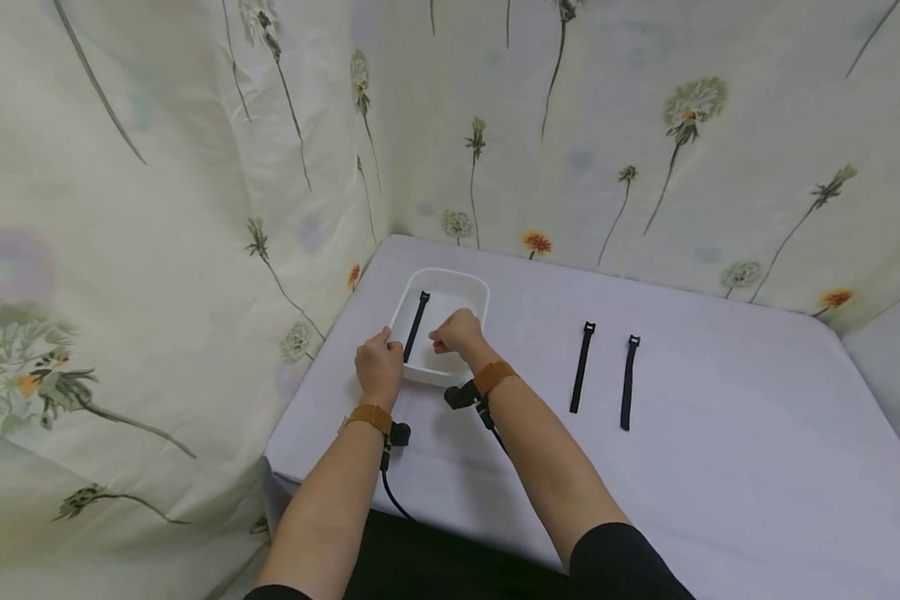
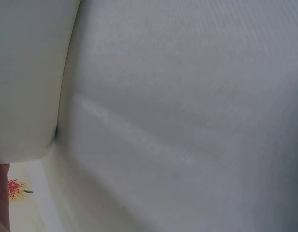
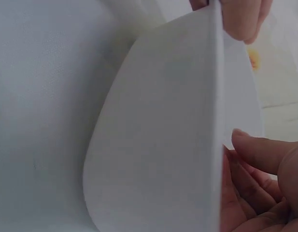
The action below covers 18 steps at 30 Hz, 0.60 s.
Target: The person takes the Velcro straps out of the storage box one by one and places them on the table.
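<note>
My left hand [image 1: 379, 367] grips the left rim of a white plastic tub [image 1: 487, 296]; its fingertips also show on the rim at the top of the right wrist view. Inside the tub, along its left side, lies a black hook-and-loop cable tie [image 1: 417, 325]. My right hand [image 1: 459, 333] is over the tub, to the right of that tie. Its fingers are loosely curled, the thumb [image 3: 257, 150] a little apart from them, and nothing shows between them. The tub's near wall hides part of this hand in the right wrist view.
Two more black cable ties, a left one [image 1: 582, 367] and a right one [image 1: 630, 383], lie about parallel on the pale tablecloth [image 1: 735, 433] right of the tub. A floral curtain [image 1: 570, 167] hangs behind the table and on its left.
</note>
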{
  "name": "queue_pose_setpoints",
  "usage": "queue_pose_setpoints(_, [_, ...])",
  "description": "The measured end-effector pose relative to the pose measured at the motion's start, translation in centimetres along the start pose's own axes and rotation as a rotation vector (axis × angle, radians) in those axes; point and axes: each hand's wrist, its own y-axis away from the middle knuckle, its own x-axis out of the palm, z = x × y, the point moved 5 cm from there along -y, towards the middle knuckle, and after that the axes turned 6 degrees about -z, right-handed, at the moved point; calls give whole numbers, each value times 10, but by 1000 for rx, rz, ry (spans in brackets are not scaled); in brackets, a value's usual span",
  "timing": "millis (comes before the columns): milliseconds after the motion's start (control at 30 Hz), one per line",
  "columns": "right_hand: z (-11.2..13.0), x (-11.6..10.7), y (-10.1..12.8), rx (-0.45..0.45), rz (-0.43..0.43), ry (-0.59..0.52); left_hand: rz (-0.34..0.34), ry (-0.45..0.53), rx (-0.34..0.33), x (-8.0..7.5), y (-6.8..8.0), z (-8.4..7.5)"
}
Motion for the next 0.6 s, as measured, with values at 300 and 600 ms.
queue_pose_setpoints(300, [-8, 26, 4, -30, 33, 228, -8, 14, -20, -3, 2, 4])
queue_pose_setpoints(600, [5, 42, 9, -76, 41, 308, -15, 4, 8, -1, 0, 0])
